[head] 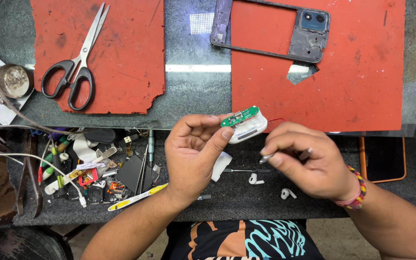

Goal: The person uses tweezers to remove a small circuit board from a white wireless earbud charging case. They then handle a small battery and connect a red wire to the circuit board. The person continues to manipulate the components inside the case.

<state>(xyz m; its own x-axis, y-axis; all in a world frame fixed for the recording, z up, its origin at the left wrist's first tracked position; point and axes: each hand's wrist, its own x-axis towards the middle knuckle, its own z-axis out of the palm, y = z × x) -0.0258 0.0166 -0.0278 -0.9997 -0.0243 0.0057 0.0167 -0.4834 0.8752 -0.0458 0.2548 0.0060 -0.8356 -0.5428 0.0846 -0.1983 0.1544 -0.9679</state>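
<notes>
1. Pinched between the thumb and fingers of the left hand (193, 147) is a white case (250, 129), with a small green board (239, 116) lying on its top side.
2. Closed around a thin metal tool (267, 157), the right hand (304, 161) sits just right of the case; the tool's tip points left, toward the case, and stops just short of it.
3. A red wire (276, 119) loops out from the right end of the case, above the right hand.
4. A beaded band (357, 190) circles the right wrist.
5. Just below the case, beside the left palm, stands a white lid (221, 165); whether the palm touches it I cannot tell.
6. Two white earbuds lie under the hands on the dark lower shelf: one earbud (254, 179) below the tool, a second earbud (287, 193) under the right hand.
7. Behind the grip, on the far side of the bench, lies a right red mat (362, 72); a phone frame (270, 29) rests across its upper left edge.
8. Far left of the grip, a left red mat (121, 62) carries black-handled scissors (75, 60).
9. Left of the left forearm, a heap of small tools and parts (87, 168) fills the shelf.
10. Right of the right wrist, an orange-edged phone (383, 159) lies flat.
</notes>
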